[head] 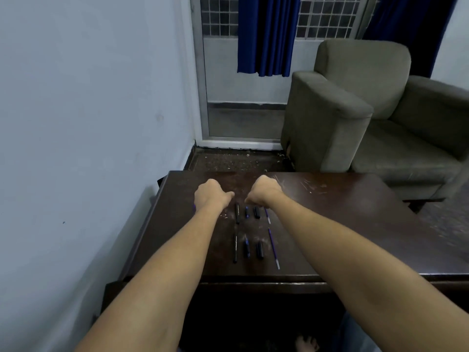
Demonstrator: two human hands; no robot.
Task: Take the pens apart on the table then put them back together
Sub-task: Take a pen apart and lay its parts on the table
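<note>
Pen parts lie in two rows on the dark wooden table (342, 224). The far row holds a black barrel (237, 213), a short blue-tipped piece (247, 212), a black cap (256, 212) and a thin refill (267, 215). The near row holds a barrel (235, 247), a blue-tipped piece (246, 248), a cap (259, 250) and a refill (274, 248). My left hand (212, 193) and my right hand (264, 190) hover just beyond the far row, knuckles up, fingers curled under, thumbs pointing at each other with a small gap. Anything inside the fists is hidden.
A pale wall runs along the table's left edge. A grey armchair (355, 110) stands beyond the far right corner, with a glass door and blue curtains (266, 34) behind. White scratches mark the tabletop at the far right.
</note>
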